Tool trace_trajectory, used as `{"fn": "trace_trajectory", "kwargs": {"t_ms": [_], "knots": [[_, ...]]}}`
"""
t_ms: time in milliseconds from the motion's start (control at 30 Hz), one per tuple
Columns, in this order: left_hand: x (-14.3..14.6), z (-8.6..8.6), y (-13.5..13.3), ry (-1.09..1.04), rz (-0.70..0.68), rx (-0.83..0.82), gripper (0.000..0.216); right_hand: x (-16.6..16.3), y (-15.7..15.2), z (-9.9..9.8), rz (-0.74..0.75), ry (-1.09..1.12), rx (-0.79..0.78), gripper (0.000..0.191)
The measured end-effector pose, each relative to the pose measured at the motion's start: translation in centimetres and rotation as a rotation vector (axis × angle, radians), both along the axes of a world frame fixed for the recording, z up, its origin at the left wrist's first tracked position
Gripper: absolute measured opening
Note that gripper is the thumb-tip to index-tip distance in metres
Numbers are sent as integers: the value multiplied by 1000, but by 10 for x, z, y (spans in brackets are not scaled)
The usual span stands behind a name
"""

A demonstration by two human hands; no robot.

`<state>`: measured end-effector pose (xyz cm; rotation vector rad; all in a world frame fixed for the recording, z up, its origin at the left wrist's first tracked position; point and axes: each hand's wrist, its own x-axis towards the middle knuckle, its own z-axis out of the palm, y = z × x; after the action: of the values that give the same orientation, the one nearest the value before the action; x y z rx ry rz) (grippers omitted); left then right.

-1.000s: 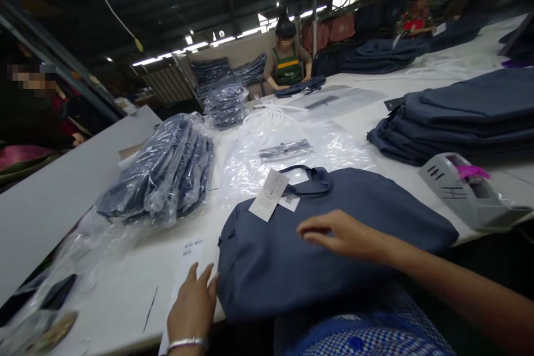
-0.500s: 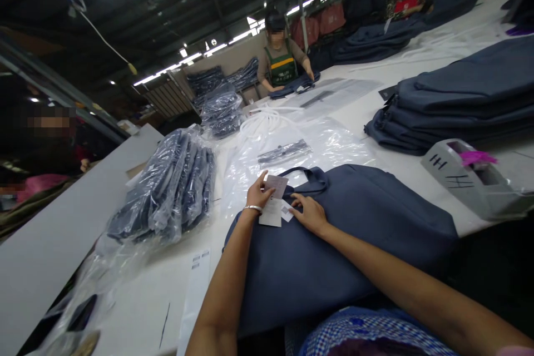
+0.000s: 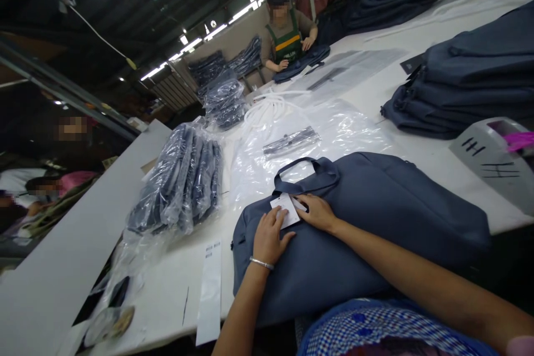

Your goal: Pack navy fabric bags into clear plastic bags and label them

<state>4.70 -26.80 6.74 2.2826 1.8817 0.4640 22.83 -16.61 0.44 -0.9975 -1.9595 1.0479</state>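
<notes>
A dark blue fabric bag (image 3: 375,222) lies flat on the white table (image 3: 158,283) in front of me, handles pointing away. A white paper tag (image 3: 285,209) rests on the bag near the handles. My left hand (image 3: 269,236) lies flat on the bag with its fingers spread and fingertips on the tag. My right hand (image 3: 317,211) presses on the bag just right of the tag, fingers together, touching its edge.
A bundle of bagged blue bags (image 3: 183,183) lies to the left. Clear plastic bags (image 3: 334,128) spread beyond the bag. A stack of blue bags (image 3: 467,89) and a grey tape dispenser (image 3: 496,161) sit right. A sticker strip (image 3: 211,289) lies near-left. Another person (image 3: 287,39) works across the table.
My left hand let go of the raised tag and now presses it flat on the bag. The right hand stayed beside it. The view tilted.
</notes>
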Motion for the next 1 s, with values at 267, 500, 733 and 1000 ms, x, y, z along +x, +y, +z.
{"fn": "trace_trajectory", "kwargs": {"t_ms": [267, 500, 733, 1000], "knots": [[14, -16, 3, -45, 74, 60, 49, -1, -8, 3, 97, 312, -162, 52], [41, -5, 8, -584, 352, 23, 70, 0, -13, 9, 302, 473, -187, 47], [46, -13, 12, -1049, 595, -99, 36, 5, -21, 14, 140, 270, 90, 37], [60, -16, -11, -1170, 540, -482, 33, 2, -15, 2, 32, 38, 74, 26]]}}
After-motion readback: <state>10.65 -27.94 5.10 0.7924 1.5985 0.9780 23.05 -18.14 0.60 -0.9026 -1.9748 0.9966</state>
